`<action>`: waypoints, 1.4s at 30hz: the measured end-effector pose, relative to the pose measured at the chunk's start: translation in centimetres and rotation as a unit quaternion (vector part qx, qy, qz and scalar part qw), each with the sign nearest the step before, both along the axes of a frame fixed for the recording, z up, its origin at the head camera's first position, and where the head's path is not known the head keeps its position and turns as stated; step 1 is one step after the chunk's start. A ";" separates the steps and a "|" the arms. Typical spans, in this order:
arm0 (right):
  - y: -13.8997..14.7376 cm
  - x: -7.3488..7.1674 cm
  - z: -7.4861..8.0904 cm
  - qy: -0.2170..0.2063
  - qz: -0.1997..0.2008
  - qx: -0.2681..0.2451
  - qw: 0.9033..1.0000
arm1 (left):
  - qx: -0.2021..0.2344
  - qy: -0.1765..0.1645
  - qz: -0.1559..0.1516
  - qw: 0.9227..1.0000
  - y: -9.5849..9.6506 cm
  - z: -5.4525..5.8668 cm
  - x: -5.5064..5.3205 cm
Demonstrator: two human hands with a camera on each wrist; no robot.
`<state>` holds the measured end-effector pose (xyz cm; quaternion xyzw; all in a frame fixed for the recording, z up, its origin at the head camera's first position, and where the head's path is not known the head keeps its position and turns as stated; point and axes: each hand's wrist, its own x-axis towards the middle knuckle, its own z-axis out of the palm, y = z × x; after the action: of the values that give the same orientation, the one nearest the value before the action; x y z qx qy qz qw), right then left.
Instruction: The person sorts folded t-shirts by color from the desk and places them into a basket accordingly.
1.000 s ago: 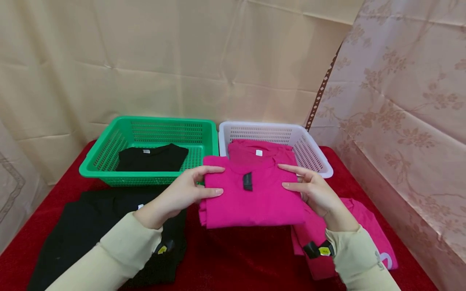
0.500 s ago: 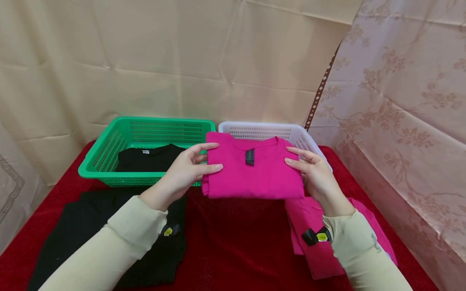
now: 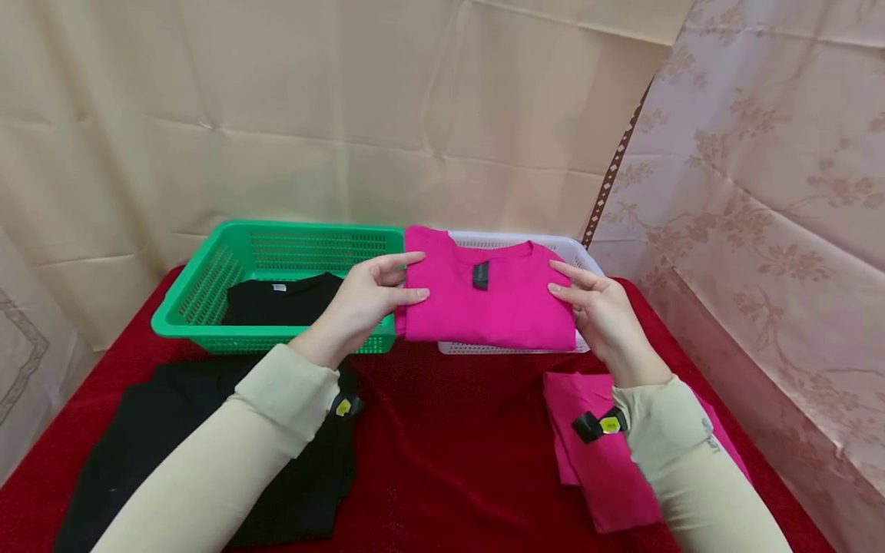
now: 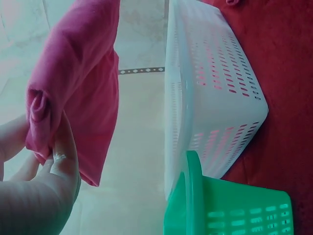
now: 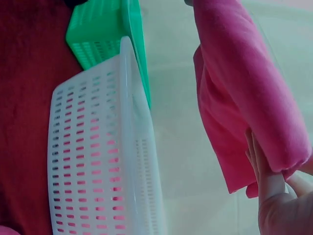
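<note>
A folded pink T-shirt (image 3: pixel 491 307) with a dark neck label hangs in the air in front of and above the white basket (image 3: pixel 515 349). My left hand (image 3: pixel 362 299) pinches its left side between thumb and fingers, and my right hand (image 3: pixel 601 311) grips the right side the same way. In the left wrist view the rolled edge of the shirt (image 4: pixel 73 63) sits between the fingers. From the right wrist view the shirt (image 5: pixel 244 83) is clear of the basket's rim. Pink cloth shows through the slots of the white basket (image 5: pixel 88 161); in the head view the held shirt hides it.
Left of the white basket stands a green basket (image 3: pixel 207 330) with a folded black T-shirt (image 3: pixel 276 303) in it. Black clothes (image 3: pixel 159 438) lie at the front left of the red cloth (image 3: pixel 442 461). Folded pink clothes (image 3: pixel 601 453) lie at the front right, partly under my right forearm.
Both hands have raised the pink T-shirt and carried it forward, slightly to the right, so it now covers most of the white basket in the head view. The baskets have stayed in place.
</note>
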<state>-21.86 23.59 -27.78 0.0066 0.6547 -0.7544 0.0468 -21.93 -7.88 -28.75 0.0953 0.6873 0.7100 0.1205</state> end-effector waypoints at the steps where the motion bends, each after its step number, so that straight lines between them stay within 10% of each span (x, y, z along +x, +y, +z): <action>1: 0.1 -0.2 0.1 0.001 0.000 0.002 1.000 | 0.007 -0.004 0.002 1.000 0.1 0.0 -0.2; 20: -0.2 -4.4 0.3 -0.003 -0.059 -0.014 0.998 | 0.057 -0.017 0.052 0.997 1.8 -1.4 -3.8; 35: 0.1 -6.9 -2.0 -0.012 -0.135 -0.058 0.989 | 0.029 -0.018 0.024 0.999 3.1 -3.0 -5.3; 42: 0.6 -7.5 -2.9 -0.021 -0.166 -0.049 0.985 | 0.009 -0.002 0.056 0.998 4.3 -4.0 -5.8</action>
<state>-29.37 24.18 -30.64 0.1290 0.6054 -0.7827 -0.0655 -27.69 -3.54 -32.72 0.0561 0.6848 0.7221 0.0807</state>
